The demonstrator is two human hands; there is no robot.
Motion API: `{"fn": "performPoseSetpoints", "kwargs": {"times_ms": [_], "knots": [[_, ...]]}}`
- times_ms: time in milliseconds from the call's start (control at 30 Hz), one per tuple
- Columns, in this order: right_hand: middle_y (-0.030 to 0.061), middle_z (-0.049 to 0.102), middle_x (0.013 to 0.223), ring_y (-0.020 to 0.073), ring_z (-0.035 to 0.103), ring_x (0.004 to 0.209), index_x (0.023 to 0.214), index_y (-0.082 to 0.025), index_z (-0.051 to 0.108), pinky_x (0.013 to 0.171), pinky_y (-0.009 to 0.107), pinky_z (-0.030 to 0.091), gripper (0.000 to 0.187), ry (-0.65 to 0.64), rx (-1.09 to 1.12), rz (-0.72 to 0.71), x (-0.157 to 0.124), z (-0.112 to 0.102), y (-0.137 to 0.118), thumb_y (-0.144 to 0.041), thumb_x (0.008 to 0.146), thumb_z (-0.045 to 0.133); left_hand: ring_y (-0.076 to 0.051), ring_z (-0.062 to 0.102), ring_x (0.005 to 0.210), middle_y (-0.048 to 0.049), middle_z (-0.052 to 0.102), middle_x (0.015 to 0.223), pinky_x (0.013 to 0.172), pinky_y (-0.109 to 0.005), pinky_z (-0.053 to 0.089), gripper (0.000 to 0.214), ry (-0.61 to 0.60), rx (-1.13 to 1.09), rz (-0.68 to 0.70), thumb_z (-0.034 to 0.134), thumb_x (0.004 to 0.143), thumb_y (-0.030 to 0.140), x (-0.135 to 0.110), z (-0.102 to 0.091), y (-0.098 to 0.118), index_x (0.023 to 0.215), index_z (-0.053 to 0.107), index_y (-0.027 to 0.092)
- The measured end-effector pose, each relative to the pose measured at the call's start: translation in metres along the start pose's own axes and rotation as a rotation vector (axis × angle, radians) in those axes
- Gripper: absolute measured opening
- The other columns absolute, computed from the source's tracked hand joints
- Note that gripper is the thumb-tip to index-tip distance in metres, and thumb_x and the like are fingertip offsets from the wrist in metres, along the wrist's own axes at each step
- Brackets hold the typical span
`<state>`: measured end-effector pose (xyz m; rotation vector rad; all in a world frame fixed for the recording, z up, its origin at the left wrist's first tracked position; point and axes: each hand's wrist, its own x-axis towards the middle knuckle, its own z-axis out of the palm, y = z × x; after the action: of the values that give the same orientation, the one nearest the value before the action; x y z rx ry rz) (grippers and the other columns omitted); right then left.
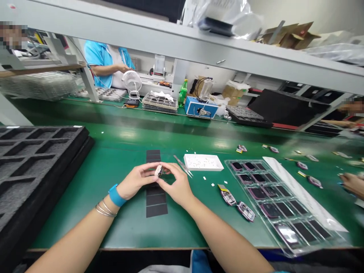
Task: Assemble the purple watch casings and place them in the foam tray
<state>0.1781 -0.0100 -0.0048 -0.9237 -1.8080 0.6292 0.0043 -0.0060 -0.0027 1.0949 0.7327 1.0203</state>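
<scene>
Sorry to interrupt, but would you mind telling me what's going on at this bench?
A person at a green workbench holds a small white-and-dark part between their left hand and right hand, above a dark segmented strip. Steel tweezers lie beside a white tray. A clear tray of dark rectangular parts sits to the right, and a co-worker's hand is at the far right.

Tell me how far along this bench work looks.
Roughly midway, at a guess. Done: a clear plastic tray holds rows of dark rectangular parts. In hand: the left hand and right hand pinch a small white-and-dark piece. Left: loose pink-edged housings lie on the green mat, and the black foam tray shows empty pockets.
</scene>
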Motion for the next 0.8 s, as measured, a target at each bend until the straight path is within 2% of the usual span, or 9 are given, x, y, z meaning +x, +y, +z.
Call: {"fn": "performPoseSetpoints", "kwargs": {"times_ms": [100, 167, 233, 300, 533, 700, 800], "knots": [[0.0048, 0.062, 0.11, 0.018, 0.059, 0.098, 0.124, -0.025, 0.05, 0.088, 0.034, 0.048, 0.053, -0.03, 0.105, 0.062, -0.001, -0.002, 0.005, -0.024, 0.075, 0.067, -0.023, 0.064, 0.097, -0.0094, 0.065, 0.115, 0.083, -0.033, 0.053, 0.044, 0.032, -0.173, -0.074, 0.073, 0.072, 0.024, -0.001, 0.001, 0.002, 0.115, 0.063, 0.022], [0.0051, 0.063, 0.108, 0.0179, 0.059, 0.1, 0.114, -0.023, 0.056, 0.089, 0.034, 0.048, 0.037, 0.008, 0.138, 0.09, 0.0, -0.003, 0.007, -0.024, 0.079, 0.064, -0.02, 0.065, 0.092, -0.0082, 0.066, 0.112, 0.08, -0.03, 0.054, 0.042, 0.03, -0.255, -0.119, 0.072, 0.072, 0.024, -0.002, 0.002, 0.004, 0.113, 0.065, 0.022], [0.0045, 0.065, 0.1, 0.018, 0.059, 0.097, 0.096, -0.022, 0.062, 0.088, 0.034, 0.047, 0.015, 0.042, 0.133, 0.082, 0.0, -0.005, 0.006, -0.023, 0.081, 0.06, -0.019, 0.066, 0.089, -0.0069, 0.068, 0.105, 0.079, -0.028, 0.054, 0.044, 0.018, -0.29, -0.135, 0.075, 0.068, 0.02, -0.003, 0.003, 0.005, 0.111, 0.066, 0.022], [0.0037, 0.066, 0.093, 0.018, 0.06, 0.093, 0.087, -0.021, 0.064, 0.086, 0.034, 0.048, 0.007, 0.044, 0.129, 0.08, 0.001, -0.007, 0.004, -0.022, 0.082, 0.059, -0.018, 0.066, 0.085, -0.0059, 0.069, 0.099, 0.077, -0.027, 0.054, 0.046, 0.019, -0.291, -0.117, 0.078, 0.064, 0.016, -0.004, 0.003, 0.004, 0.108, 0.067, 0.022], [0.0004, 0.068, 0.079, 0.0166, 0.062, 0.076, 0.078, -0.022, 0.066, 0.074, 0.03, 0.048, 0.008, 0.038, 0.042, 0.155, -0.002, -0.006, -0.004, -0.019, 0.079, 0.059, -0.015, 0.064, 0.079, -0.0052, 0.068, 0.093, 0.073, -0.023, 0.054, 0.049, 0.027, -0.234, -0.055, 0.081, 0.057, 0.009, -0.001, 0.004, 0.0, 0.103, 0.067, 0.02], [-0.0003, 0.069, 0.078, 0.0175, 0.063, 0.077, 0.076, -0.023, 0.067, 0.076, 0.031, 0.048, 0.01, 0.056, 0.014, 0.138, -0.004, -0.005, -0.005, -0.017, 0.078, 0.06, -0.013, 0.064, 0.077, -0.0039, 0.068, 0.091, 0.072, -0.022, 0.053, 0.046, 0.013, -0.2, -0.043, 0.081, 0.056, 0.009, 0.0, 0.004, -0.001, 0.099, 0.068, 0.02], [-0.0012, 0.07, 0.077, 0.018, 0.064, 0.08, 0.075, -0.024, 0.067, 0.082, 0.033, 0.049, 0.011, 0.067, 0.017, 0.128, -0.004, -0.005, -0.004, -0.016, 0.077, 0.06, -0.013, 0.063, 0.076, -0.003, 0.068, 0.088, 0.071, -0.021, 0.053, 0.045, 0.008, -0.205, -0.036, 0.081, 0.055, 0.009, 0.0, 0.004, -0.001, 0.097, 0.069, 0.02]]}}
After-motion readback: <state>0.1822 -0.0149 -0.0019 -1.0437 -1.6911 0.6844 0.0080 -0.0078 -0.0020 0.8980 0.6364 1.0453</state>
